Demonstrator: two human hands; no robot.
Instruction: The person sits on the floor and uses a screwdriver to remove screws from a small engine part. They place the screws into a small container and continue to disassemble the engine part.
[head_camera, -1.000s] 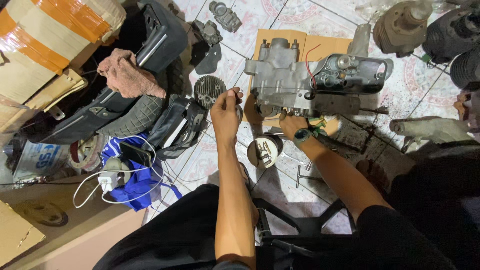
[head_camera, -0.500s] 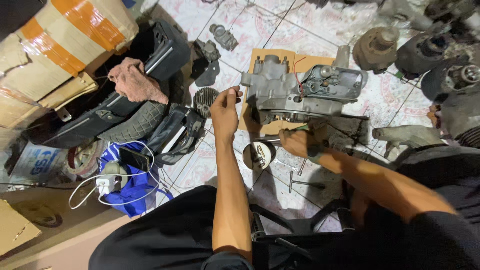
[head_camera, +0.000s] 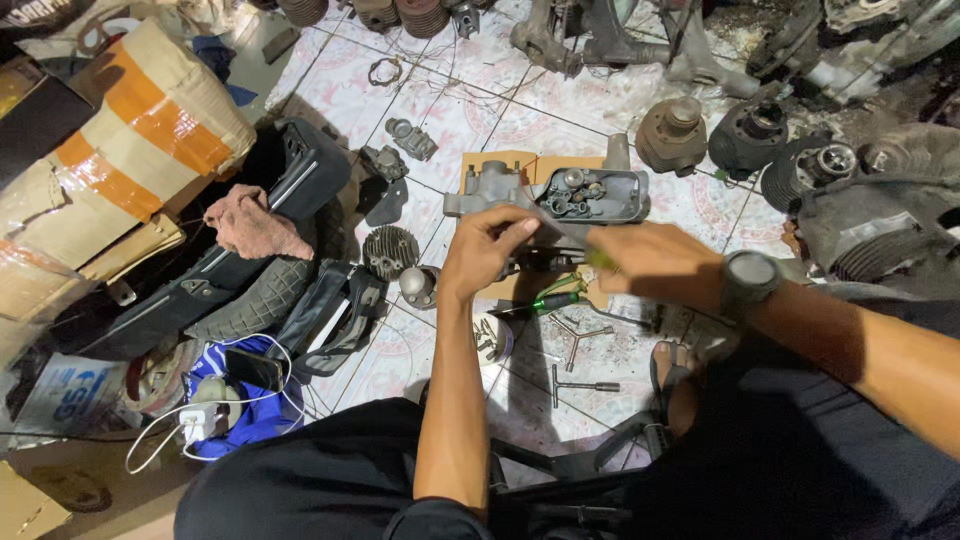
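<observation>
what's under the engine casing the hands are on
A piece of brown cardboard lies under the engine casing on the tiled floor. Both hands, left and right, cover its near edge, so what lies beneath there is hidden.

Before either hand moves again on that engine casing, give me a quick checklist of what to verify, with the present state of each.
1. Left hand has a grip on the grey cast-metal engine casing: ok, fingers rest on its near edge.
2. Right hand is at the casing: ok, beside its near side, a green item under the fingers.
3. What the right hand holds: cannot tell, mostly hidden.
4. Casing is supported: ok, it sits over the brown cardboard sheet on the tiled floor.
5. Green-handled screwdriver is close: ok, lying just below the hands.
6. Metal T-handle wrench is close: ok, on the floor near the knees.
</observation>
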